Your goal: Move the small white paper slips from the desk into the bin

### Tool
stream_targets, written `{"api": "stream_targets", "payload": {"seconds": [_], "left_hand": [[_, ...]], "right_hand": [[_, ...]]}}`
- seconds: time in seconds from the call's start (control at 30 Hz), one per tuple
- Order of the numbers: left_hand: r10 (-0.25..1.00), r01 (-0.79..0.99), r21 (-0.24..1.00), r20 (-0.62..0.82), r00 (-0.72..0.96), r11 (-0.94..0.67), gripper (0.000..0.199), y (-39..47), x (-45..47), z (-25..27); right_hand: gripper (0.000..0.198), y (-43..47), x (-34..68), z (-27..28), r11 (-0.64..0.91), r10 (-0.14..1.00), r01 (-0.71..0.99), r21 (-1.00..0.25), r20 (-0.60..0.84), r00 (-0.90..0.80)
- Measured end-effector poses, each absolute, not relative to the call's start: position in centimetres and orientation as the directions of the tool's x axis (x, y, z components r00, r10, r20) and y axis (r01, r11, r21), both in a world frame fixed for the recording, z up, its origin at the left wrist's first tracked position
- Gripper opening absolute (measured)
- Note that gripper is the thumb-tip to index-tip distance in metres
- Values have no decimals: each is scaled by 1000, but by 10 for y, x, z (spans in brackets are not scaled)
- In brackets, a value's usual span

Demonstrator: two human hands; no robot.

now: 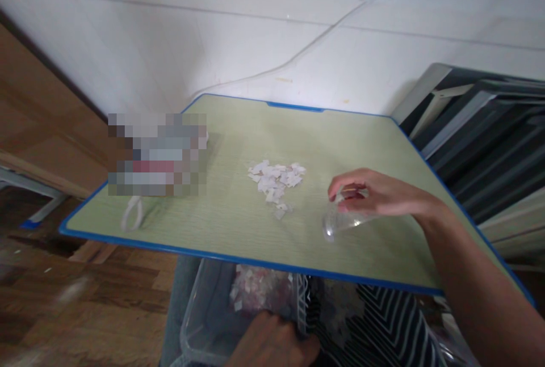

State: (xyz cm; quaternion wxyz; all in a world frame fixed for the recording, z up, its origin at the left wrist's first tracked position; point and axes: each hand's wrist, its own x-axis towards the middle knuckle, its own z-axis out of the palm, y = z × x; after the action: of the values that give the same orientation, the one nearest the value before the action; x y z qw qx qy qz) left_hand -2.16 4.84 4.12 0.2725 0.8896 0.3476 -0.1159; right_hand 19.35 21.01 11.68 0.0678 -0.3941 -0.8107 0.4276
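My right hand [370, 191] is over the right part of the light green table, its fingers wrapped round a clear plastic cup [336, 224]. The cup is tilted, with its shiny rounded end toward the lower left. To its left, a loose pile of small white paper scraps [272, 177] lies on the tabletop. Below the table's front edge, my left hand [272, 341] is curled closed over a clear plastic bin [191, 304]. Its fingertips are hidden, and what they hold cannot be seen. Pale and pinkish scraps [259, 287] are heaped inside the bin, just beyond that hand.
The table [230, 134] has a blue rim and stands against a white wall. A blurred-out object [157, 157] with a white loop [132, 212] sits at its left. Dark folded panels [489, 123] lean at the right, and a cardboard box [46, 112] stands at the left.
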Motion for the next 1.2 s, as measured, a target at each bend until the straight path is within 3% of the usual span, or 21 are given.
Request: {"api": "stream_targets", "payload": {"seconds": [0.1,0.33,0.6,0.7,0.8,0.87,1.0,1.2], "left_hand": [[538,676,415,-410,737,-609,12,53,-21,44],[509,683,426,-459,728,-593,13,51,-21,43],[494,672,431,-460,738,-603,14,52,-20,40],[475,664,449,-468,745,-598,15,52,-21,42],[497,686,463,-474,727,-561,14,52,-21,46],[515,705,453,-483,708,-545,15,52,-21,49],[481,689,452,-497,722,-567,16,54,-20,50],[488,688,468,-487,724,-555,17,54,-20,45]], "right_hand": [[25,207,197,122,290,489,617,-732,-441,-752],[25,209,198,125,339,322,510,-790,-412,-852],[19,211,201,123,272,453,555,-786,-404,-794],[20,217,200,116,247,715,556,-794,-238,-657],[24,225,197,105,212,937,550,-807,8,-350],[24,229,191,97,196,973,537,-820,92,-213],[24,231,176,90,175,984,517,-838,134,-116],[21,229,173,93,205,974,483,-851,130,-184]]}}
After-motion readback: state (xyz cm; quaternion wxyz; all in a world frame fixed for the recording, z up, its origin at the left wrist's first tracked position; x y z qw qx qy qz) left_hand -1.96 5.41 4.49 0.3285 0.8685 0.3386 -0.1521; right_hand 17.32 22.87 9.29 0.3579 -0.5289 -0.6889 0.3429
